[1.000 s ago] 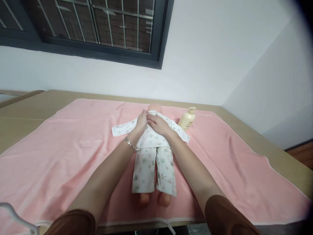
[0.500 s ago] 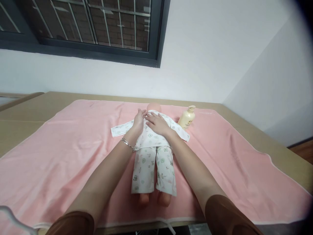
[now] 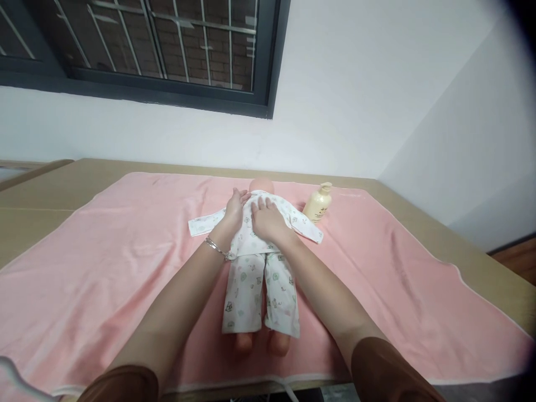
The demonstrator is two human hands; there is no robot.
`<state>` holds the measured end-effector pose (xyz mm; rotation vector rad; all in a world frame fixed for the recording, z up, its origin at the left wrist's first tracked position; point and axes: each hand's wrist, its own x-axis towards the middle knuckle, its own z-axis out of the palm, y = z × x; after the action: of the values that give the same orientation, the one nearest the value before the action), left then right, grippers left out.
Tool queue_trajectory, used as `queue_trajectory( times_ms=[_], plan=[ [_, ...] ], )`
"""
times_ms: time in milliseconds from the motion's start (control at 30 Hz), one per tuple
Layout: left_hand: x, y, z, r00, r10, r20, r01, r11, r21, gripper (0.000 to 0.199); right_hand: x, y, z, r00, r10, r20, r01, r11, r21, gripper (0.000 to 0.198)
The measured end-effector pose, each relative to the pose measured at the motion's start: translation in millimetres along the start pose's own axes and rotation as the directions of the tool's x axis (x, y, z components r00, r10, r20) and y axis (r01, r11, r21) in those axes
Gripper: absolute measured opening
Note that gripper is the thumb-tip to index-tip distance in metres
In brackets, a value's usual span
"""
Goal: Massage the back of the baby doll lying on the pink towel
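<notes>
Closest to the person, two brown sleeves (image 3: 385, 371) frame the near edge of the pink towel (image 3: 104, 279), whose pale hem runs just inside the edge of the tan table (image 3: 46, 190); a white curved thing (image 3: 12, 374) shows at the lower left corner, too cut off to identify. On either side of the forearms the towel lies broad and flat, with wide open cloth to the left of the left arm and to the right of the right arm. Between the forearms lies the doll (image 3: 259, 262), feet toward the person, its bare feet poking out of white printed trousers, head away; it wears a white top with small green and pink prints, sleeves spread out to both sides. The left hand (image 3: 233, 211), a thin bracelet (image 3: 215, 247) at its wrist, lies flat and loose on the doll's upper body, fingers extended, gripping nothing. The right hand (image 3: 266, 219) rests beside it, palm down on the top, fingers spread and slack. Just beyond the right hand, near the doll's outstretched sleeve, stands a cream pump bottle (image 3: 317, 204). Past the hands the towel's far edge meets bare table, then a white wall and a dark-framed barred window (image 3: 167, 50).
</notes>
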<state>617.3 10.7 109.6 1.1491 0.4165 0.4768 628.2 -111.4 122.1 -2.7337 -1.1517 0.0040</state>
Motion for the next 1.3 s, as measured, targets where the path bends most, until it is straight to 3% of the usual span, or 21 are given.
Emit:
queue_trajectory(
  times_ms=[100, 167, 233, 300, 433, 500, 567, 700, 767, 867, 1000, 1067, 1200, 1300],
  plan=[
    [-1.1, 0.5, 0.1, 1.0, 0.008, -0.011, -0.008, 1.0, 0.003, 0.063, 10.2, 19.8, 3.6, 0.97, -0.235, -0.059, 0.239, 0.968, 0.071, 0.05],
    [-0.9, 0.9, -0.4, 1.0, 0.002, 0.001, -0.002, 1.0, -0.015, 0.064, 19.2, 41.0, 5.9, 0.957, -0.265, -0.118, 0.281, 0.947, 0.153, 0.047],
    [0.4, 1.1, -1.2, 1.0, -0.013, 0.01, 0.013, 0.999, -0.035, 0.065, 25.0, 56.3, 6.4, 0.969, -0.201, -0.141, 0.229, 0.949, 0.216, 0.049],
    [2.1, 1.1, -2.0, 1.0, -0.028, 0.006, 0.028, 0.998, -0.047, 0.066, 24.9, 57.8, 4.8, 0.99, -0.065, -0.125, 0.092, 0.97, 0.227, 0.055],
    [3.4, 1.1, -2.7, 0.999, -0.045, 0.004, 0.045, 0.997, -0.06, 0.065, 9.4, 22.8, -0.4, 0.977, 0.2, -0.078, -0.194, 0.978, 0.075, 0.067],
    [1.9, 1.7, -2.5, 0.999, -0.041, 0.004, 0.041, 0.997, -0.061, 0.066, 0.9, 3.2, -2.0, 0.985, 0.161, -0.055, -0.162, 0.986, -0.03, 0.064],
    [-0.7, 2.9, -1.9, 0.999, -0.035, 0.004, 0.035, 0.998, -0.055, 0.066, -2.7, -5.5, -2.7, 0.999, 0.038, -0.032, -0.04, 0.996, -0.074, 0.061],
    [-4.3, 4.8, -0.8, 1.0, -0.026, -0.003, 0.026, 0.999, -0.045, 0.063, 7.1, 15.6, -1.4, 0.985, -0.167, -0.033, 0.168, 0.985, 0.039, 0.052],
    [-3.2, 3.9, -1.2, 1.0, -0.028, 0.001, 0.028, 0.998, -0.057, 0.062, 15.2, 33.2, 0.7, 0.986, -0.161, -0.048, 0.166, 0.979, 0.118, 0.055],
    [1.8, -0.5, -3.2, 1.0, -0.031, 0.004, 0.031, 0.998, -0.059, 0.059, 21.1, 45.6, 3.2, 0.998, 0.019, -0.061, -0.008, 0.982, 0.186, 0.066],
    [5.8, -4.4, -4.6, 0.999, 0.051, -0.006, -0.05, 0.991, 0.124, 0.032, 10.1, 27.9, -3.8, 0.964, 0.265, -0.037, -0.257, 0.955, 0.148, 0.072],
    [3.4, -2.2, -3.2, 0.994, 0.112, 0.003, -0.109, 0.958, 0.264, 0.036, 0.4, 15.4, -13.3, 0.952, 0.305, -0.004, -0.303, 0.947, 0.105, 0.064],
    [-8.1, 2.6, 2.3, 0.979, 0.19, 0.077, -0.203, 0.842, 0.499, 0.043, -9.4, 10.4, -30.6, 0.984, 0.157, 0.08, -0.166, 0.977, 0.131, 0.044],
    [-14.4, -3.4, 3.1, 0.946, 0.256, 0.2, -0.321, 0.638, 0.7, 0.043, -1.5, 25.3, -27.2, 0.997, 0.079, 0.025, -0.082, 0.973, 0.214, 0.044]
  ],
)
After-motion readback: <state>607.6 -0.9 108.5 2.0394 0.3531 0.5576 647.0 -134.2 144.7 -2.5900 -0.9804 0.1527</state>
